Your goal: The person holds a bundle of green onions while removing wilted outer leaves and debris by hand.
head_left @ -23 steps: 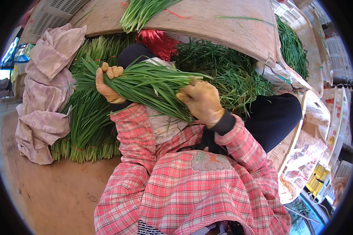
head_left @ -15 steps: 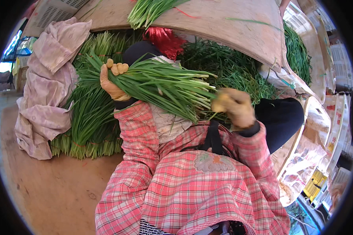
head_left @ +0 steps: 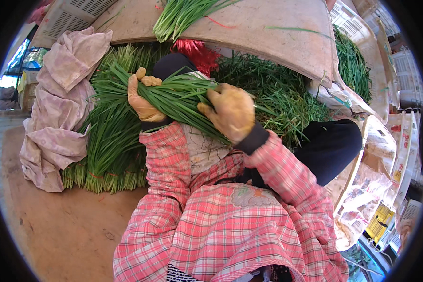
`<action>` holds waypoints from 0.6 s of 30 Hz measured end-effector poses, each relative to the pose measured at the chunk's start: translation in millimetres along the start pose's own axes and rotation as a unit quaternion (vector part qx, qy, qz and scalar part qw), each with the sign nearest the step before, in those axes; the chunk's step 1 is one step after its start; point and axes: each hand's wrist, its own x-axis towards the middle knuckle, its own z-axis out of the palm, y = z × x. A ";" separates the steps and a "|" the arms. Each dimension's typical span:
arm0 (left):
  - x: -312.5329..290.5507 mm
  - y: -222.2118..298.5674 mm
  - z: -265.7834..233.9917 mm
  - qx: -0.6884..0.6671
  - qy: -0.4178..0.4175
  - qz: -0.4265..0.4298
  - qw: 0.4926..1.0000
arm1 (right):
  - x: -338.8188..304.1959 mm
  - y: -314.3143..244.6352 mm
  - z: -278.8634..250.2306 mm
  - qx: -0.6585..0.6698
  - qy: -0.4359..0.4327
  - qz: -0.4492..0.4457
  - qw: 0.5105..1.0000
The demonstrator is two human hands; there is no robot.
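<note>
A loose bunch of garlic chives (head_left: pixel 182 97) lies across my lap, long green leaves to the left and stems to the right. My left hand (head_left: pixel 144 99), in a tan glove, is closed round its leafy part. My right hand (head_left: pixel 231 113), gloved alike, curls over the bunch toward the stem side with thumb and fingers around it, covering most of the stem ends. Left of my left hand, stacked chive bundles (head_left: pixel 101 145) tied with red bands lie beneath and beside the held leaves.
A pale cloth (head_left: pixel 56 113) drapes over the stack's left side. Ahead, a board (head_left: pixel 268 28) carries another chive bunch (head_left: pixel 178 19), with red ties (head_left: pixel 197 55) hanging below its edge. Loose chives (head_left: pixel 272 89) heap beyond my right hand. Plastic crates (head_left: pixel 378 141) stand at the right.
My right hand has moved left and slightly up, from the stem tips onto the bunch. My left hand keeps its hold and has shifted slightly right.
</note>
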 end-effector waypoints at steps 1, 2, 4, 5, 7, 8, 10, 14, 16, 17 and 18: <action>3.9 -4.3 3.4 0.014 0.014 0.004 1.000 | 0.0 3.7 3.3 0.046 0.032 0.009 0.998; 3.5 -3.9 2.0 0.020 0.025 0.010 0.999 | -0.7 4.5 8.6 0.097 0.057 0.009 0.994; 6.0 -3.6 0.6 0.034 0.045 0.018 0.998 | -7.5 13.4 12.7 0.253 0.119 0.045 0.959; 5.6 -2.0 -3.1 0.027 0.047 0.010 0.998 | -15.5 19.1 3.3 0.421 0.094 0.134 0.892; 4.8 4.2 -13.6 0.011 0.049 -0.007 0.999 | -32.0 35.9 -26.5 0.625 0.095 0.238 0.738; 3.0 6.4 -20.4 0.000 0.047 -0.010 0.999 | -43.2 49.0 -40.1 0.677 0.122 0.255 0.679; 5.6 10.4 -32.4 -0.023 0.037 -0.015 0.999 | -73.5 89.9 -59.1 0.779 0.156 0.213 0.568; 8.2 22.0 -49.7 -0.079 -0.050 -0.089 0.992 | -126.4 142.0 -92.0 0.703 0.288 0.282 0.586; 14.7 29.0 -56.9 -0.070 -0.071 -0.083 0.992 | -138.4 151.4 -92.1 0.672 0.290 0.314 0.604; 18.0 27.7 -58.7 -0.070 -0.083 -0.085 0.991 | -140.8 153.5 -93.8 0.691 0.280 0.303 0.593; 16.3 19.0 -50.5 -0.072 -0.095 -0.088 0.989 | -142.0 155.0 -98.6 0.708 0.270 0.293 0.583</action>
